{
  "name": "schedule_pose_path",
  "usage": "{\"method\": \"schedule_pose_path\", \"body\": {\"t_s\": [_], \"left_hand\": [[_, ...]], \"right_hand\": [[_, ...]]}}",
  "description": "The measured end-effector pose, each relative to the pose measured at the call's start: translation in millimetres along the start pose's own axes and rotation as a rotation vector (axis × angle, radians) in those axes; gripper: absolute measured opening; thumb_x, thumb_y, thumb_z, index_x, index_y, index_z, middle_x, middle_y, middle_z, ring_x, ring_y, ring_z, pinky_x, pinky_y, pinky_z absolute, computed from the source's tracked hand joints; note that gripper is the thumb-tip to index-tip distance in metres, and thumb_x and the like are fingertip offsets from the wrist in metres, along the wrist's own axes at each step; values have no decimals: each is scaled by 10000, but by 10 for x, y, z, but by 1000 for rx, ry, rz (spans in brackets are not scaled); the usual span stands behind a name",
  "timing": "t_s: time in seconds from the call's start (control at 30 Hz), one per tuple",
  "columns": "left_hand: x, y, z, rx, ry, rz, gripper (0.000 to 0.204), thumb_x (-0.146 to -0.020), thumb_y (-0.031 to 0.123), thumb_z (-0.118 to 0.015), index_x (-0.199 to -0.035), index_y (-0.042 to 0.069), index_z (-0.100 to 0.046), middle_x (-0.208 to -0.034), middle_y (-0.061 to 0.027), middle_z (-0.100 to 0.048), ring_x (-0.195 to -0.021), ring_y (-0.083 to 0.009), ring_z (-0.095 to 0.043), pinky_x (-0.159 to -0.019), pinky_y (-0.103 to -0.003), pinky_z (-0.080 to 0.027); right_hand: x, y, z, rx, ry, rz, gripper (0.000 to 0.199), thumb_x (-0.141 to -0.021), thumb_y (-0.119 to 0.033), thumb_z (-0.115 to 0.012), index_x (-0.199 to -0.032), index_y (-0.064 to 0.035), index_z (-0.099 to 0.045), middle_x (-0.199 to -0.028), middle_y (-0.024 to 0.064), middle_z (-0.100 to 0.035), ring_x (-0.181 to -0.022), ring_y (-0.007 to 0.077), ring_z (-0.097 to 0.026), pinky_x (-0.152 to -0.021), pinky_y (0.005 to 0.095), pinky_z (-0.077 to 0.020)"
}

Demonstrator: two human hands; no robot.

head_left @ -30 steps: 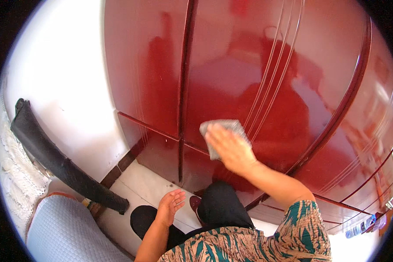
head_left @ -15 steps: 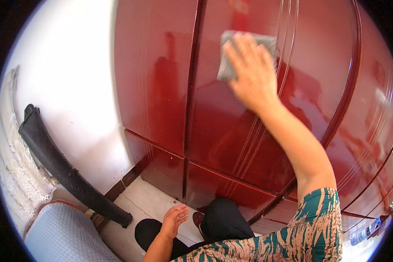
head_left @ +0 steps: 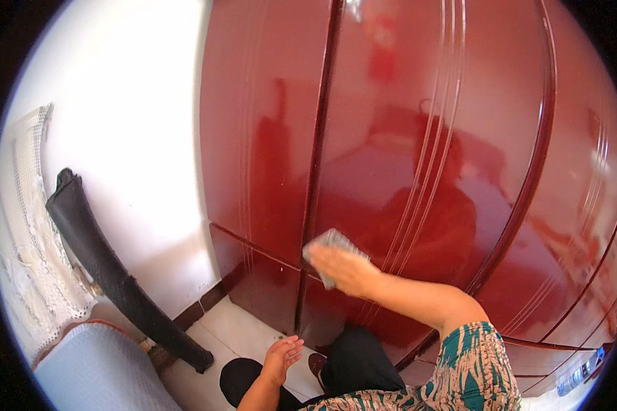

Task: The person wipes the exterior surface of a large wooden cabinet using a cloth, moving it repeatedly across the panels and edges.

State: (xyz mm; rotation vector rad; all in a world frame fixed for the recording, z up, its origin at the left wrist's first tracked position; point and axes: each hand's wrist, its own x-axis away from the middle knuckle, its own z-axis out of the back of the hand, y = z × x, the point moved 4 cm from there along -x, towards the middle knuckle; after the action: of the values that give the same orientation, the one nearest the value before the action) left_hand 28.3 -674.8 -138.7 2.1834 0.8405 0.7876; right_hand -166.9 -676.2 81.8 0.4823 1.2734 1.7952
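Note:
My right hand holds a folded grey cloth flat against the glossy dark-red cabinet. It is low on the middle door, by the dark vertical gap and just above the horizontal seam over the bottom panel. The hand is slightly blurred, and its palm and part of the cloth are hidden. Over my knee hovers my left hand, its fingers loosely bent and somewhat apart, with nothing in it.
A long black padded armrest slants down on the left, beside a white lace cloth and a light-blue quilted cover. A white wall stands behind them. Pale floor tiles lie below; clear plastic bottles are at the lower right.
My right hand has slid the cloth down and slightly left over the cabinet door, from near the top to just above the bottom seam. My left hand has stayed over the knee.

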Motion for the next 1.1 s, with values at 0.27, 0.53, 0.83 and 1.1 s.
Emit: {"method": "schedule_pose_path", "body": {"t_s": [0.27,0.53,0.83,1.1], "left_hand": [[-22,-33,45,-5,13,4,331,-874,146,-547,-1172,1,-551,-1126,-126,-637,-989,-216,-610,-869,-353,-488],[-11,-2,-39,-90,30,-20,396,-887,242,-561,-1197,-3,-532,-1125,-120,-627,-1008,-217,-601,-872,-359,-491],[26,1,-42,-57,25,-30,319,-887,196,-564,-1156,25,-566,-1095,-122,-644,-997,-221,-612,-864,-354,-486],[21,-44,22,-56,11,-6,320,-905,208,-551,-1164,19,-557,-1113,-128,-633,-1006,-232,-607,-858,-358,-487]], "right_hand": [[-146,481,203,-166,-7,-57,680,-817,-306,-547,-1430,-82,-357,-1537,113,-224,-1436,237,-148,-1160,385,-139],[214,2556,1230,91,410,-742,698,-808,-332,-625,-1431,-162,-360,-1511,115,-278,-1410,244,-230,-1147,406,-174],[1125,980,618,-160,9,-528,917,-703,-362,-695,-1479,-145,-257,-1548,120,-200,-1437,243,-174,-1162,406,-65],[1690,-105,320,-333,-254,-122,812,-788,-449,-589,-1468,-120,-290,-1557,93,-183,-1441,201,-149,-1142,382,-122]]}}
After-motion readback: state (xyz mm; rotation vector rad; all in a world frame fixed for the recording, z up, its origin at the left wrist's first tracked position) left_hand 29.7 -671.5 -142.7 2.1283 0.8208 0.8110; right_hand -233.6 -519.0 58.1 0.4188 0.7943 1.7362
